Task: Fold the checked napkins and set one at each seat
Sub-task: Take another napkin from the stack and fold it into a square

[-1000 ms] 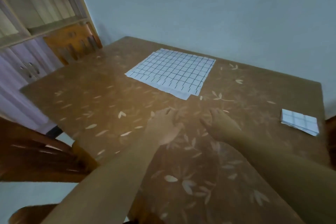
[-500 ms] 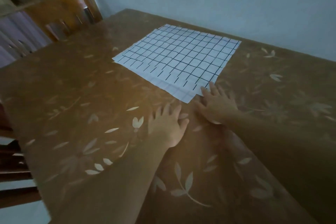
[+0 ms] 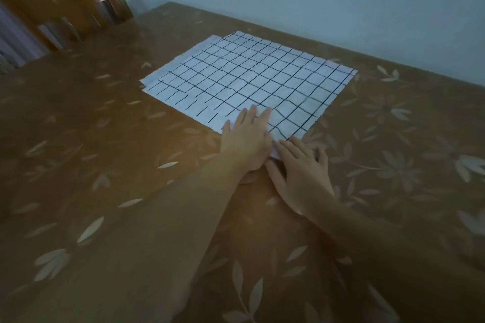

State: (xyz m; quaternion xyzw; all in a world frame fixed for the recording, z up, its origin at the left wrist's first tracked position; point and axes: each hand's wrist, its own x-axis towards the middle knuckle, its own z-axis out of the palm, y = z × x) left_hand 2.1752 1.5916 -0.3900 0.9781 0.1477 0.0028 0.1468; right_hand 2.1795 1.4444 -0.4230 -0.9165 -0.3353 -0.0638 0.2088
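The napkins (image 3: 249, 81) lie unfolded in a loose stack on the table (image 3: 105, 139). The left hand (image 3: 246, 139) lays straight, close-set fingers on their near corner, likely pinning the pile. The right hand (image 3: 301, 168), fingers spread flat, touches the corner's tip, probably to peel one off.

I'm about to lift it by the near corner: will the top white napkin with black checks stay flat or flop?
Likely floppy: the top white black-checked napkin ripples beside the left hand pressing it. Probably very light, as it lies thin and flat. It may drag the lower sheets, whose offset edges show loosely stacked beneath.
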